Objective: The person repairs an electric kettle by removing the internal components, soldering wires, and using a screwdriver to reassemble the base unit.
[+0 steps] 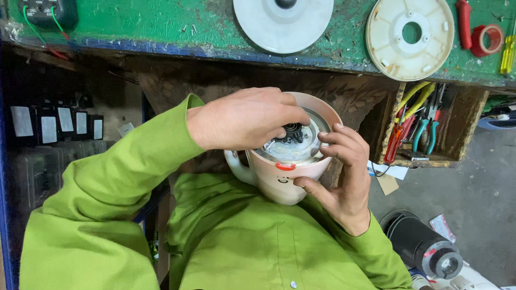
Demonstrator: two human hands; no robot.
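A cream-coloured appliance body (285, 185) with a side handle (236, 164) rests tilted against my lap, below the bench edge. Its open end has a clear round plate (295, 150) with a black toothed coupler (293, 131) at the centre. My left hand (244, 118) reaches over the top, and its fingertips pinch the black coupler. My right hand (344, 177) grips the body from the right side, thumb underneath and fingers curled over the rim. Both sleeves are bright green.
On the green workbench (161, 24) lie a white disc (283, 21), a cream round plate with a centre hole (410, 35), a red tape roll (487, 38) and a yellow screwdriver (507, 53). A wooden box (473, 115) holds pliers. A black motor (424, 247) lies on the floor.
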